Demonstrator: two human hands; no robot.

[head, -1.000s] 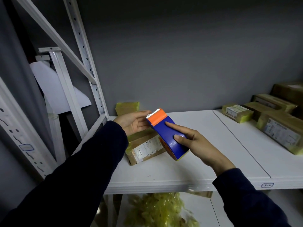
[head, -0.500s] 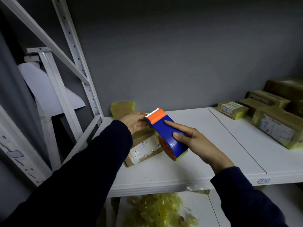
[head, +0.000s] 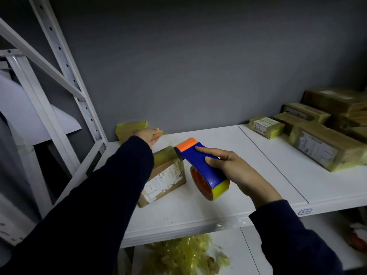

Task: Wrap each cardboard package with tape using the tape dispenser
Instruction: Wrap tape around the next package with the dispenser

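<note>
White shelf (head: pixel 228 211) against grey wall (head: pixel 198 76), dispenser (head: pixel 200 165) gripped by right hand (head: pixel 236 171) beside box (head: pixel 164 179), tape (head: pixel 165 138) pinched by left hand (head: pixel 150 135)

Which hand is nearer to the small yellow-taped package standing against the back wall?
Left. The left hand is right beside the package, at its right edge. The right hand is farther right and nearer the camera, gripping the tape dispenser.

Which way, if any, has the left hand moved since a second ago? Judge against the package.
Yes: the left hand went from over the package to beyond it, toward the wall.
</note>
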